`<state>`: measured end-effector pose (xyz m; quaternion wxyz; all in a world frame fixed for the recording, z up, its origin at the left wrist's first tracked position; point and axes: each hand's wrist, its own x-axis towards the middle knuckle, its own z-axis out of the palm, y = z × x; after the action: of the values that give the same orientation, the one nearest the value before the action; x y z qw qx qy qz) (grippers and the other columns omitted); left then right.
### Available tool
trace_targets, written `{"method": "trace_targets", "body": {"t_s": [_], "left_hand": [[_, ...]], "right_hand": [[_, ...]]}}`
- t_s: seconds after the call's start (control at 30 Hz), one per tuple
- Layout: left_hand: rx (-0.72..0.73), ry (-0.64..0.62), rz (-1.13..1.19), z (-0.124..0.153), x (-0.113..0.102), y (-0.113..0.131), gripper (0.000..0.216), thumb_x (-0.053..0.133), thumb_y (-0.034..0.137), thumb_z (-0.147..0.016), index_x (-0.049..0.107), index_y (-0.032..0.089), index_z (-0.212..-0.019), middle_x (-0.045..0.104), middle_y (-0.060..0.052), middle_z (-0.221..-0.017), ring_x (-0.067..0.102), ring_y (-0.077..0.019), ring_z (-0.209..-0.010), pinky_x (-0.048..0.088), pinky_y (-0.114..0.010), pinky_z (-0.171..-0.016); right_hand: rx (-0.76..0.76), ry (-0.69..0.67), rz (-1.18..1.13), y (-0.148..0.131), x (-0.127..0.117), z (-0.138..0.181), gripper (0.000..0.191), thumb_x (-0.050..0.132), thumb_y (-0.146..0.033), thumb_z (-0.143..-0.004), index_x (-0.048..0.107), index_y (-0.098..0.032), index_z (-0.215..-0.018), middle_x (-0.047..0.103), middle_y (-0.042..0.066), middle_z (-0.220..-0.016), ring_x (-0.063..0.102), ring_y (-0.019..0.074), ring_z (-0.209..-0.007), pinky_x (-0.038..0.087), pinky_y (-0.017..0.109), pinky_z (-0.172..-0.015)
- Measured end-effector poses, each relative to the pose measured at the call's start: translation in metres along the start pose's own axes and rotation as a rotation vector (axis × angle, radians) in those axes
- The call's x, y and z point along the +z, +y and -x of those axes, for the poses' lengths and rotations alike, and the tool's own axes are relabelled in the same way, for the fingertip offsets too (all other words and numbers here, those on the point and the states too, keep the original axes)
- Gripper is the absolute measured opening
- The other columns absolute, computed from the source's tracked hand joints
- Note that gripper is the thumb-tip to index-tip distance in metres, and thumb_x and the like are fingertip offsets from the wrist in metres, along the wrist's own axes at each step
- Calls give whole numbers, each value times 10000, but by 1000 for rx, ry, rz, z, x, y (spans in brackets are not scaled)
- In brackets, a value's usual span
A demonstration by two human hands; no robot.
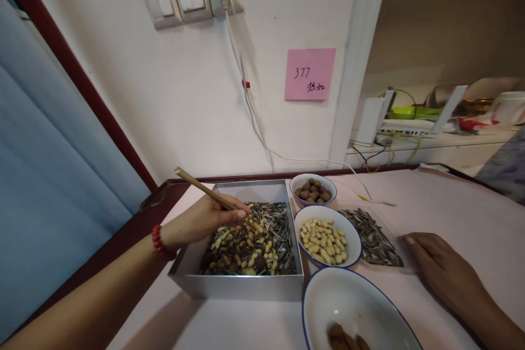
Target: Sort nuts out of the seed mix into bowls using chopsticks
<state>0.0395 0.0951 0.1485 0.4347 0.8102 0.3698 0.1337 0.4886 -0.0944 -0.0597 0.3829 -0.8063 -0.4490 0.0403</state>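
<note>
My left hand (207, 220), with a red bead bracelet at the wrist, is closed around wooden chopsticks (200, 187). Their tips reach down into a silver-grey box (246, 287), among mixed peanuts, striped sunflower seeds and round brown nuts. At the right, my right hand (445, 270) grips the edge of a clear shallow tray (406, 254) of sunflower seeds (374, 238); its lower fingers are partly hidden. Between box and tray stands a blue-rimmed bowl of peanuts (324, 241). Behind it, a smaller bowl contains round brown nuts (314, 190).
A large white bowl (348, 292) with a few brown nuts (344, 337) stands at the front. A white cable (303, 160) trails from the wall socket onto the pink tabletop (463, 202). A pink note (310, 74) is on the wall; a router (404, 132) sits at back right.
</note>
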Motion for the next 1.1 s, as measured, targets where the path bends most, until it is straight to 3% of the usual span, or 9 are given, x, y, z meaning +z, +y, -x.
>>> {"method": "trace_targets", "body": {"t_s": [0.17,0.3,0.43,0.57,0.77,0.97,1.1], "left_hand": [[0,111,42,-4,-4,42,360,792,491,-862,817,196,-1066,830,-69,-1023,766,-265,-1031,616,-376,-952],[122,93,168,-24,22,65,352,787,451,-879,806,178,-1101,822,-78,-1082,765,-255,-1048,620,-380,-969],[214,79,198,-43,50,70,314,757,388,-900,808,159,-1107,820,-95,-1040,769,-255,-992,635,-414,-937],[212,115,173,-42,54,64,345,755,425,-908,802,164,-1129,822,-94,-1016,768,-257,-969,638,-431,-924],[111,124,194,-23,23,37,390,786,466,-884,789,160,-1125,824,-85,-1029,766,-252,-993,629,-409,-941],[77,-159,-32,-13,17,3,309,742,426,-900,824,179,-1066,823,-85,-1017,753,-238,-954,608,-343,-858],[116,-199,-84,-15,28,-7,207,742,351,-891,848,218,-1010,824,-61,-1027,743,-219,-970,570,-301,-883]], "right_hand": [[-23,25,-14,5,5,-1,564,394,-680,-893,722,-221,-886,702,115,-1080,660,306,-1049,535,473,-1005],[-44,28,-18,7,6,-1,556,394,-666,-913,726,-221,-884,708,110,-1070,661,295,-1039,539,449,-996],[-49,30,-12,8,6,-1,551,399,-649,-916,734,-211,-905,712,112,-1082,662,295,-1041,542,452,-989],[-44,27,-8,6,5,-1,546,397,-640,-912,730,-208,-899,716,111,-1078,664,299,-1050,540,458,-994],[-19,16,-14,2,4,-1,558,398,-660,-892,735,-215,-888,719,111,-1075,664,305,-1035,537,468,-1002],[-4,14,-11,6,4,-1,539,413,-657,-870,726,-218,-892,717,108,-1088,659,313,-1067,528,496,-1019],[-10,15,-9,9,3,0,518,425,-646,-867,711,-215,-900,717,119,-1099,657,324,-1083,526,516,-1031]]}}
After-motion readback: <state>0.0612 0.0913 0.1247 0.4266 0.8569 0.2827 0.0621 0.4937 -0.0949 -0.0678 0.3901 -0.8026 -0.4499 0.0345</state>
